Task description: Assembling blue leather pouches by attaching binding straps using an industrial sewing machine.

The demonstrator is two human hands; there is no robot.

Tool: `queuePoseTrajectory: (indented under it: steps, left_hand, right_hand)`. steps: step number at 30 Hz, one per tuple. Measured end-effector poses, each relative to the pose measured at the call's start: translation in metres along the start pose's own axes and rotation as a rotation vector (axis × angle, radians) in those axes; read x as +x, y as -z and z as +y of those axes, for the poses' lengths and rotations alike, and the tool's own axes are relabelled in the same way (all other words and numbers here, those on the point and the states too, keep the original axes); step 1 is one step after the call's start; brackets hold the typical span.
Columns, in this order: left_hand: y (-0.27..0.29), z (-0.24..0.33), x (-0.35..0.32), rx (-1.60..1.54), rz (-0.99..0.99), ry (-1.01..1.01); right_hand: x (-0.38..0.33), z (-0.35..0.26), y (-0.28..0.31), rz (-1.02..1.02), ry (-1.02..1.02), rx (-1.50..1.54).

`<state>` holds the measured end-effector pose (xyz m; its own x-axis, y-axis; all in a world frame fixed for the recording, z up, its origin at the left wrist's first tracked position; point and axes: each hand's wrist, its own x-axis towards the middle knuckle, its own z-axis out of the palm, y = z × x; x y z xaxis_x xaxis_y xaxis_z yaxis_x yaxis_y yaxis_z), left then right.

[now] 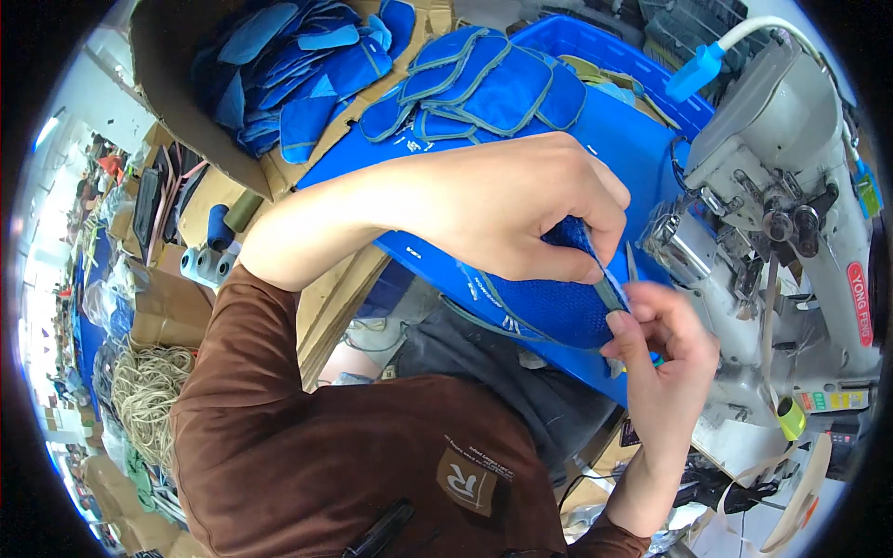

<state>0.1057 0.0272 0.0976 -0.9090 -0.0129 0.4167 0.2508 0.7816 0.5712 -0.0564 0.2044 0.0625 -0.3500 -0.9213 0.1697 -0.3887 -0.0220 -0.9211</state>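
Observation:
A blue mesh fabric piece (567, 307) with a grey bound edge hangs between my hands over the blue tabletop (409, 244). My left hand (549, 205) reaches across from the left and pinches the upper part of its edge between thumb and fingers. Lower down, my right hand (662, 339) grips the same edge between thumb and forefinger. Part of the cloth is folded and hidden behind my left hand. A pointed metal tip (632, 260) shows just beyond the edge; the rest of that tool is hidden.
To the right stands a grey sewing machine (791, 186). Bound blue fabric pieces (502, 84) are heaped at the table's far side, by a blue plastic bin (609, 51). A cardboard box (186, 102) holds more blue pieces. Thread spools (209, 260) and coiled cord (153, 400) sit left.

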Motion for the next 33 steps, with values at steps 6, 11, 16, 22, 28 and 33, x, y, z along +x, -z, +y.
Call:
queuePoseTrajectory:
  steps: [6, 11, 16, 22, 28, 33]
  left_hand:
    - [0.008, -0.010, 0.010, -0.059, -0.073, -0.006]
    - [0.011, -0.022, 0.026, -0.092, -0.148, -0.044]
    - [0.008, -0.040, 0.044, -0.111, -0.234, -0.023]
    - [0.003, -0.085, 0.066, -0.153, -0.296, 0.007]
    - [-0.005, -0.117, 0.088, -0.173, -0.400, 0.156]
    - [-0.015, -0.146, 0.108, -0.135, -0.454, 0.255]
  right_hand:
    - [0.007, 0.003, 0.002, -0.066, 0.128, -0.042]
    - [0.010, 0.008, 0.008, -0.075, 0.068, -0.055]
    - [0.014, 0.015, 0.011, -0.083, -0.044, -0.003]
    - [0.023, 0.038, 0.008, 0.044, -0.201, 0.198]
    - [0.041, 0.059, 0.010, 0.087, -0.280, 0.263]
    - [0.059, 0.067, 0.018, 0.126, -0.335, 0.326]
